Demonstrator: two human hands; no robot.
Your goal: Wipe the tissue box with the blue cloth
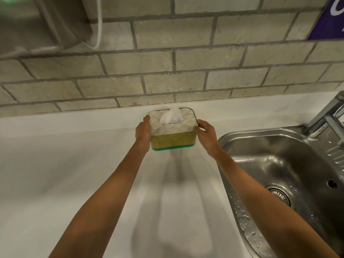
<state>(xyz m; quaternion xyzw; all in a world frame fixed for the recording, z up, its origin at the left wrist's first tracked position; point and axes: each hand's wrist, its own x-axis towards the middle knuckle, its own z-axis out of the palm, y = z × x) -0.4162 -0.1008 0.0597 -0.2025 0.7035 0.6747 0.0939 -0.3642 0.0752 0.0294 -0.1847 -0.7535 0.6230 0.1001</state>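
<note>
The tissue box [172, 140] has a quilted cream top, an olive front, a green base, and a white tissue sticking up from its slot. It is at the back of the white counter [74, 164], close to the brick wall. My left hand [143, 131] grips its left end and my right hand [205, 133] grips its right end. Whether the box rests on the counter or is lifted slightly I cannot tell. No blue cloth is in view.
A wet steel sink [283, 172] with a drain lies right of the box, its tap [327, 116] at the far right. A grey brick wall [167, 67] runs behind the counter. A white cable [98, 25] hangs at top left.
</note>
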